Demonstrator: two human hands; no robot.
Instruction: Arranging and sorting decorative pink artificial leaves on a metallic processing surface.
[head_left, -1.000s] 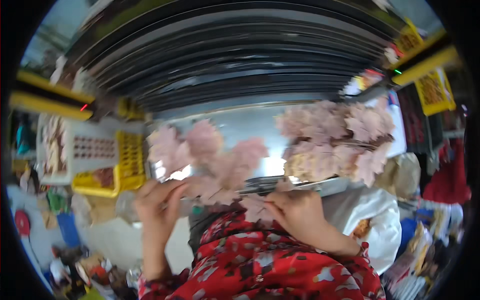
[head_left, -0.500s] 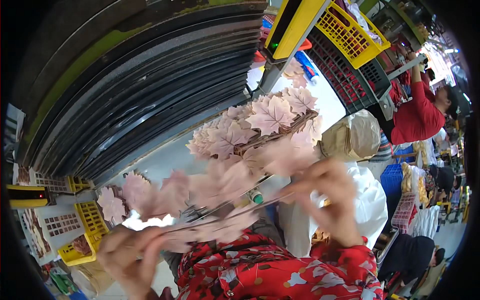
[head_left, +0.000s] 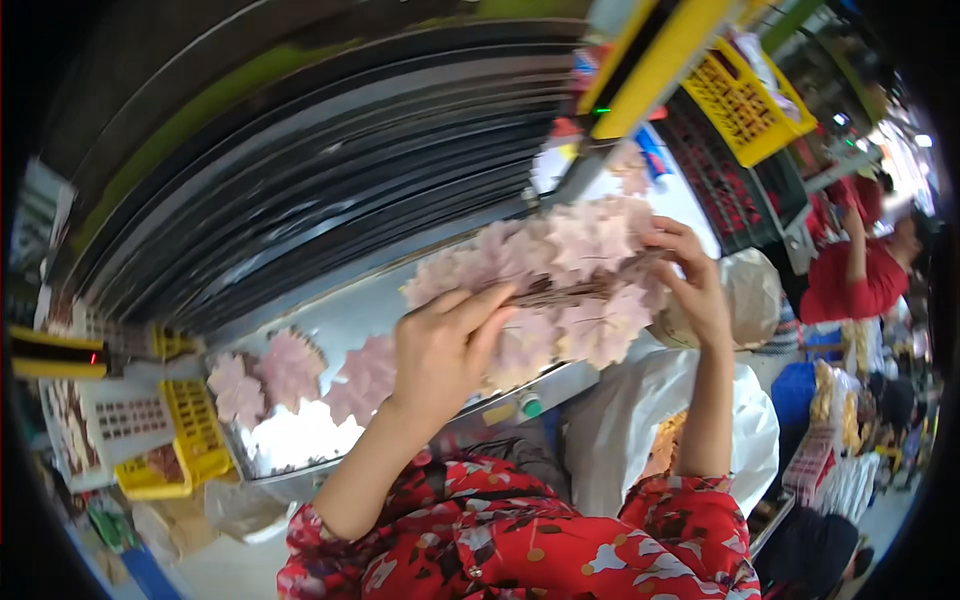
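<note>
On the metal work surface lies a pile of pale pink maple-leaf garlands [head_left: 590, 240], with thin brown stems bunched along its middle. My left hand [head_left: 450, 345] reaches over the near left part of the pile, its thumb and forefinger closed on the stems of a leaf garland. At the right end, my right hand [head_left: 690, 275] has its thumb and fingers bent round the edge of the same garland. The fingertips are partly hidden among the leaves. More loose pink leaves [head_left: 290, 370] lie on the surface to the left.
A large dark machine with black ribbed plates [head_left: 350, 170] fills the far side. A yellow post [head_left: 650, 75] rises at its right end. A white sack [head_left: 640, 420] stands by my right arm. Yellow baskets [head_left: 195, 420] are at the left. A person in red [head_left: 860, 280] is at far right.
Both hands have moved forward from near my body onto the pile, bringing down the leaf garland that was stretched between them. The view has shifted slightly.
</note>
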